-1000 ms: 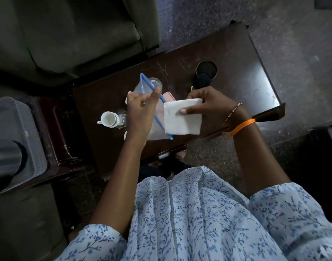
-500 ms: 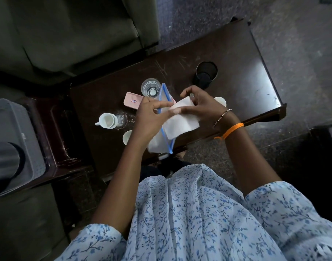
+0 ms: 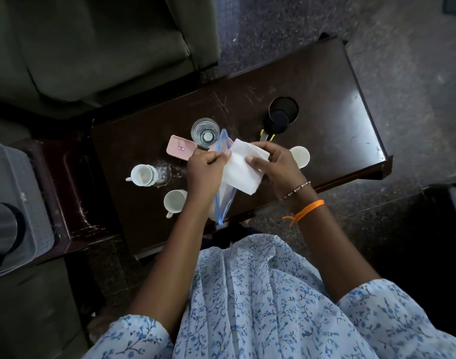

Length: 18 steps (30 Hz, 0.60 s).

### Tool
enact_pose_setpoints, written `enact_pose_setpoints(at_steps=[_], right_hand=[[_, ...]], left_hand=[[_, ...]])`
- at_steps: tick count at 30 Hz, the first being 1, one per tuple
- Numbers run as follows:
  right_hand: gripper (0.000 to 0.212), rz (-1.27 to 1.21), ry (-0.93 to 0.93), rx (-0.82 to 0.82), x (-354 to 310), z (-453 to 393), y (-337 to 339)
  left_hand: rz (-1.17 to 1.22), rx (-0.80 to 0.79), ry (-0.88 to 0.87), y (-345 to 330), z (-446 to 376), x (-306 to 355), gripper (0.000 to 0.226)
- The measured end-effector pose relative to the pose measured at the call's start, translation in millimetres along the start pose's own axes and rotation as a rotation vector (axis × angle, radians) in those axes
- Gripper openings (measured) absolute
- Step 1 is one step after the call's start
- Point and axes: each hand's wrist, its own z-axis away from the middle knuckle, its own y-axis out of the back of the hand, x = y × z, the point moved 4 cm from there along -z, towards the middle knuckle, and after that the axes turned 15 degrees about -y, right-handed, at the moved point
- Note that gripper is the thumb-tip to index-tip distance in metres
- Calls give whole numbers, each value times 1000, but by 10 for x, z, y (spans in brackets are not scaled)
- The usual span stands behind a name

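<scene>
White napkin point(image 3: 241, 169): folded, held up over the near half of the desk point(image 3: 325, 104), between both hands. The upper part lies against the mouth of the zip bag point(image 3: 226, 196), and the lower corner hangs free toward the desk's near edge.
Zip bag: clear plastic with a blue zip strip. It runs on end from beside the glass point(image 3: 205, 132) down to the desk's near edge, mostly hidden behind the napkin and the left hand.
Napkin in or out of bag: cannot tell.
Left hand point(image 3: 204, 172): fingers curled, pinching the bag's blue rim near its top, fingertips touching the napkin.
Right hand point(image 3: 276, 165): grasping the napkin, thumb on its top face, fingers curled round the far edge.
Right wrist: bead bracelet point(image 3: 296, 189), orange band point(image 3: 305, 209).
Desk: dark wood, scratched, glossy.
Glass: clear, upright, just beyond the bag's top end.
Pink case point(image 3: 181, 147): flat, just left of the glass, near the left hand.
Tipped cup point(image 3: 142, 175): white, lying at the desk's left, wet patch beside it.
Near cup point(image 3: 174, 200): white, just beside the left wrist.
Right cup point(image 3: 300, 155): white, partly hidden behind the right hand.
Black mesh holder point(image 3: 282, 116): on the far side of the desk, beyond the right hand.
Yellow item point(image 3: 267, 136): small, touching the holder, too small to identify.
Armchair point(image 3: 92, 47): beyond the desk, left.
Grey box point(image 3: 17, 203): off the desk's left end.
</scene>
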Motion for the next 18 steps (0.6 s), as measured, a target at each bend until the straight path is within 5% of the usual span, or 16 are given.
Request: enact_pose_setpoints(at_steps=[6,13,18], right_hand=[[28,90,59,426,-185,-321,589],[26,218,0,710,-464,-1093,1153],[24,252,59,761,-509,-1566,1168]], left_hand=[[-193,-139,-167,-183,-83,-7,15],[-194,-189,-128,-370,-109,-107,18],[-179,-210,-102,-475,-142,-167,25]])
